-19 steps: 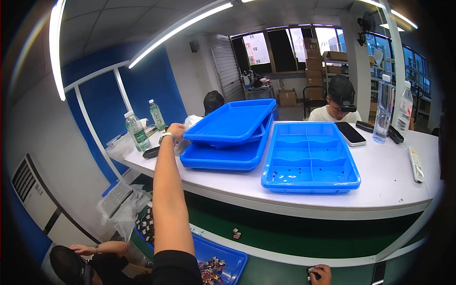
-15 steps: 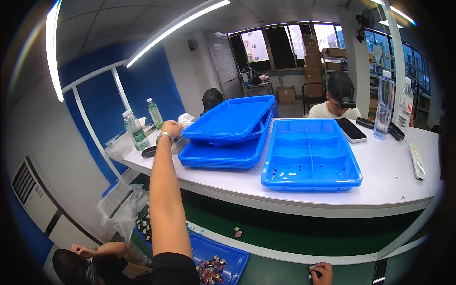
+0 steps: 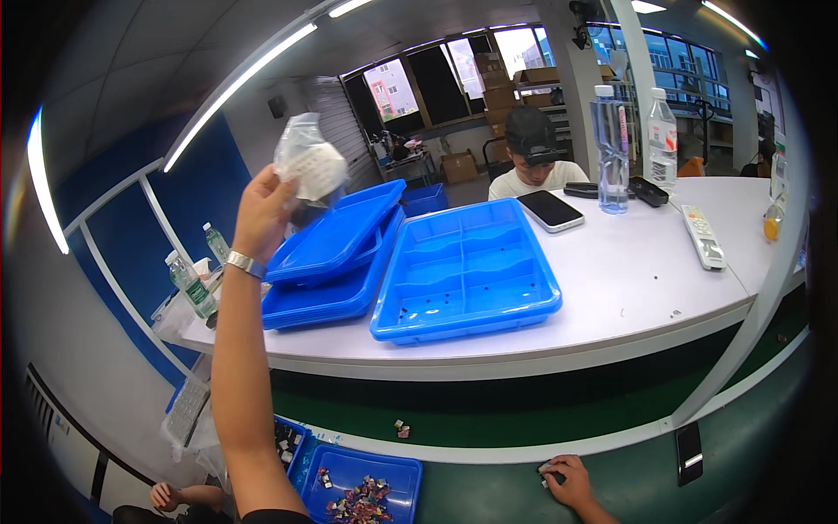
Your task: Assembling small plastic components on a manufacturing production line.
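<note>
My left hand (image 3: 267, 208), with a metal-band watch on its wrist, is raised and closed on the top of a clear zip plastic bag (image 3: 314, 166). White pieces and something dark show through the bag. It hangs over a stack of blue plastic trays (image 3: 327, 306) that sit askew. Right of the stack lies a blue divided tray (image 3: 471, 323) with a few tiny dark bits in its compartments. My right hand (image 3: 569, 480) rests low on the green work surface, its fingers closed around a small greyish thing too small to make out.
Below stands a blue tray (image 3: 406, 467) of small colourful pieces, beside another tray of dark pieces (image 3: 285, 441). Phones (image 3: 550, 211) (image 3: 690, 454), bottles (image 3: 611, 157) and a remote (image 3: 703, 236) lie about. A person (image 3: 532, 162) sits across the white table; another person's hand (image 3: 163, 496) shows lower left.
My left hand has lifted from beside the tray stack and brought up the plastic bag. The view has swung to the right. My right hand stays low on the green surface.
</note>
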Motion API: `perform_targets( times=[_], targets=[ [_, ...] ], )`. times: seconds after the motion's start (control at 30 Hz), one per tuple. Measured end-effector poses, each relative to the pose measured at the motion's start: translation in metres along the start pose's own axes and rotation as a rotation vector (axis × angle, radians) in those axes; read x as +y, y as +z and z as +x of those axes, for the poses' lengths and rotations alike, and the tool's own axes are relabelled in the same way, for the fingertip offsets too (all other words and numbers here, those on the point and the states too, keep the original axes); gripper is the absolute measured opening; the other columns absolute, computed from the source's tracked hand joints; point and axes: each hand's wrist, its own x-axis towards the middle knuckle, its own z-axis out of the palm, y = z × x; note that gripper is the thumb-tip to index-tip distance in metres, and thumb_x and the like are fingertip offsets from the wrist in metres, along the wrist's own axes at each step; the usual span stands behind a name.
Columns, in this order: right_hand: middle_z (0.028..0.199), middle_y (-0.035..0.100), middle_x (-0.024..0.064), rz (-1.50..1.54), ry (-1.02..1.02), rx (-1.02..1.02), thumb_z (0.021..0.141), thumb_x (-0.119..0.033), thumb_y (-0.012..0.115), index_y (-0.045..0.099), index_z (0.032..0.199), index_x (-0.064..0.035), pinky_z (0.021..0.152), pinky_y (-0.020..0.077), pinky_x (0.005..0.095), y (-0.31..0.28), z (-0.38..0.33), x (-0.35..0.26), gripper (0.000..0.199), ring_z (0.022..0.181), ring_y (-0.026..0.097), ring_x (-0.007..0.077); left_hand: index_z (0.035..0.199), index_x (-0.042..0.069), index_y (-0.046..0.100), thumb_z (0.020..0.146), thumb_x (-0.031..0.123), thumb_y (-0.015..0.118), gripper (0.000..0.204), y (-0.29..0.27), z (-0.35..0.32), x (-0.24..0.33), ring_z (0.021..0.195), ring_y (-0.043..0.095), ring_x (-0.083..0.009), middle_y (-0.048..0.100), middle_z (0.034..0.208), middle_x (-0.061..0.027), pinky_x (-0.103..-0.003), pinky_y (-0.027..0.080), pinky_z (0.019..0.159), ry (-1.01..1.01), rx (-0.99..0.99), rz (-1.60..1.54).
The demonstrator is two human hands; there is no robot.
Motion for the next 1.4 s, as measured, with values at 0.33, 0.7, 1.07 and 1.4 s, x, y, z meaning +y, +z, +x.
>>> perform_targets(
  times=[0.33,0.7,1.07,1.4],
  targets=[
    [0.098,0.066,0.0068,0.066,-0.037,-0.148,0.078,-0.017,0.072,0.072,0.085,-0.0074,0.086,0.0512,0.0378,-0.006,-0.014,0.007,0.012,0.098,0.062,0.0268,0.121,0.000,0.059,0.093,0.012,0.067,0.032,0.256,-0.009,-0.007,0.098,0.063,-0.0112,0.068,0.109,-0.0065,-0.027,0.050,0.089,-0.190,-0.444,-0.118],
    [0.109,0.061,0.0110,0.059,-0.114,-0.026,0.080,-0.018,0.070,0.066,0.105,-0.0050,0.091,0.0486,0.0388,-0.017,-0.022,-0.002,0.029,0.105,0.057,0.0307,0.127,-0.002,0.058,0.081,-0.004,0.062,0.047,0.306,-0.032,-0.004,0.109,0.062,-0.0154,0.067,0.120,-0.0107,-0.034,0.043,0.104,-0.173,-0.780,0.219],
    [0.110,0.064,0.0171,-0.056,-0.745,0.673,0.077,-0.002,0.067,0.061,0.109,-0.0015,0.092,0.0474,0.0431,-0.181,0.102,-0.152,0.032,0.104,0.059,0.0378,0.125,0.006,0.065,0.083,0.017,0.072,0.044,0.310,-0.077,0.011,0.110,0.066,-0.0300,0.070,0.115,-0.0187,-0.039,0.048,0.098,0.167,-0.447,0.731],
    [0.104,0.068,0.0173,-0.510,-0.651,0.238,0.092,-0.018,0.060,0.073,0.101,-0.0040,0.088,0.0496,0.0407,-0.251,0.246,-0.230,0.021,0.098,0.064,0.0352,0.109,0.004,0.072,0.087,0.016,0.068,0.025,0.297,-0.077,-0.010,0.094,0.070,-0.0290,0.072,0.100,-0.0183,-0.038,0.050,0.091,0.278,-0.275,0.877]
  ],
)
